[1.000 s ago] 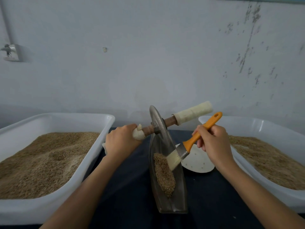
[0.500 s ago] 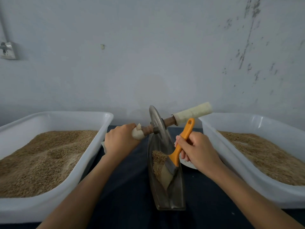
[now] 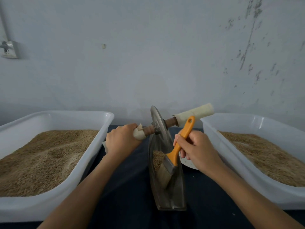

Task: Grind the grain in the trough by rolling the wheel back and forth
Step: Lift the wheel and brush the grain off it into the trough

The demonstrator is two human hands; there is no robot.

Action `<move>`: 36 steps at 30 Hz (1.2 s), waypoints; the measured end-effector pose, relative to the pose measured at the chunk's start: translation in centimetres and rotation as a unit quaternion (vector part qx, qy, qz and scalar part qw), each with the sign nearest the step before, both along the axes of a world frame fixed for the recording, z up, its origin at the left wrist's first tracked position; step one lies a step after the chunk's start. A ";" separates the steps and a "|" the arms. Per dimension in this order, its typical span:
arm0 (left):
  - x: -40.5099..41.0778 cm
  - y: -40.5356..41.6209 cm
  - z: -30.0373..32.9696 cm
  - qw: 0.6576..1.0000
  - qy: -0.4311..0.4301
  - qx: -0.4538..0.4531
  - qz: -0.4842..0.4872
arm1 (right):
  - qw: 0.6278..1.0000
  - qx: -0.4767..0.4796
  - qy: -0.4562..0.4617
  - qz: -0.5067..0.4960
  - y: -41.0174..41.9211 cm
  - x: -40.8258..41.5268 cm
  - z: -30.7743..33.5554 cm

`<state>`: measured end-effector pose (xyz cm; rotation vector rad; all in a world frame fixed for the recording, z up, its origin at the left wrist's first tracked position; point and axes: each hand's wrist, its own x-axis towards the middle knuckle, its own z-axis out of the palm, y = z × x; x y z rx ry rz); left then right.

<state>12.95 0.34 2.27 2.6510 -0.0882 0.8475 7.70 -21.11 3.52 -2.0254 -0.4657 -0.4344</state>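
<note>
Left hand (image 3: 122, 139) grips wheel's left axle handle | wheel (image 3: 159, 126) stands tilted at trough's far end | right hand (image 3: 198, 149) holds orange brush (image 3: 175, 156), bristles down in trough (image 3: 166, 192) beside grain (image 3: 157, 160) | grain-filled tubs (image 3: 92, 156) flank trough.

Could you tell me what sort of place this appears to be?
Probably a small hand-grinding workbench against a scuffed wall: two white tubs of grain flank a metal trough with a grinding wheel.
</note>
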 end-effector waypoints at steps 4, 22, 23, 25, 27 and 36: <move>0.0 -0.2 0.1 1.000 0.000 0.009 -0.003 | 0.999 -0.041 -0.020 -0.025 -0.1 0.3 -0.5; 0.3 0.4 0.0 1.000 -0.003 -0.012 0.027 | 0.976 0.176 0.014 -0.126 -3.9 2.6 0.5; 0.3 0.4 0.0 1.000 -0.002 -0.010 0.026 | 0.977 0.168 0.018 -0.132 -3.9 2.8 0.3; 0.4 0.4 -0.1 1.000 -0.005 -0.007 0.027 | 0.978 0.147 0.038 -0.144 -3.8 3.0 -0.1; 0.4 0.3 -0.2 1.000 -0.011 -0.007 0.024 | 0.979 0.121 0.041 -0.162 -3.9 3.1 -0.3; 0.4 0.3 -0.4 1.000 -0.012 0.006 0.024 | 0.980 0.116 -0.018 -0.162 -4.2 2.8 0.1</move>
